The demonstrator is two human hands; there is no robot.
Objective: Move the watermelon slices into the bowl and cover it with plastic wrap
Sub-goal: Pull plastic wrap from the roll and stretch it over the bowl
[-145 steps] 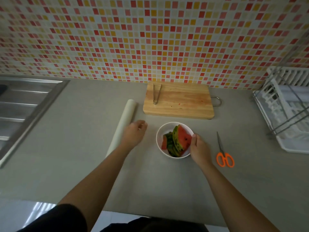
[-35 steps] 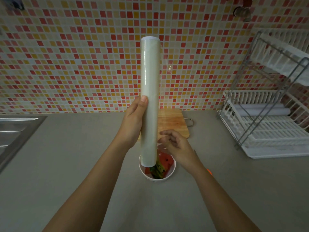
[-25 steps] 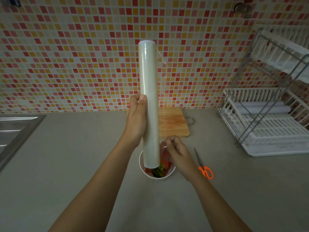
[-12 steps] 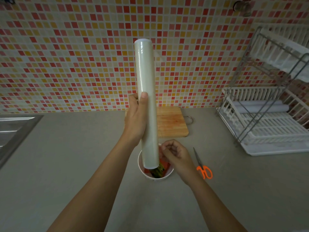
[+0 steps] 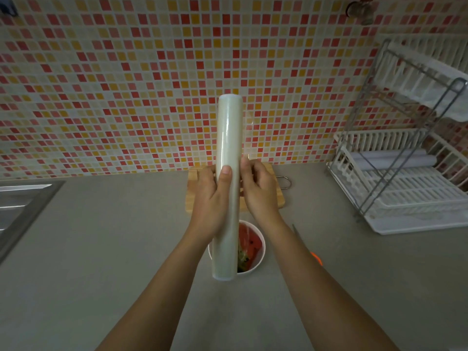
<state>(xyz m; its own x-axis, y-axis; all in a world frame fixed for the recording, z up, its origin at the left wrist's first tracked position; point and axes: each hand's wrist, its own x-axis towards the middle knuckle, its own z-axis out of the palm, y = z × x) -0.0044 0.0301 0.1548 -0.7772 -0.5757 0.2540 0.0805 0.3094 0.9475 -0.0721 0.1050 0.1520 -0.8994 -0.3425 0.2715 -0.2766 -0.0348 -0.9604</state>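
Note:
A long roll of plastic wrap stands upright in the air above the counter. My left hand grips its lower half, thumb on the front. My right hand is at the roll's right side, fingers curled against the film edge, and seems to pinch it. Below the roll sits the white bowl with the watermelon slices inside, partly hidden by the roll and my right wrist.
A wooden cutting board lies behind my hands by the tiled wall. Orange-handled scissors peek out past my right forearm. A white dish rack stands at the right, a steel sink at the left.
My right hand rose from beside the bowl to the roll's right side next to my left hand. The roll stays upright in my left hand.

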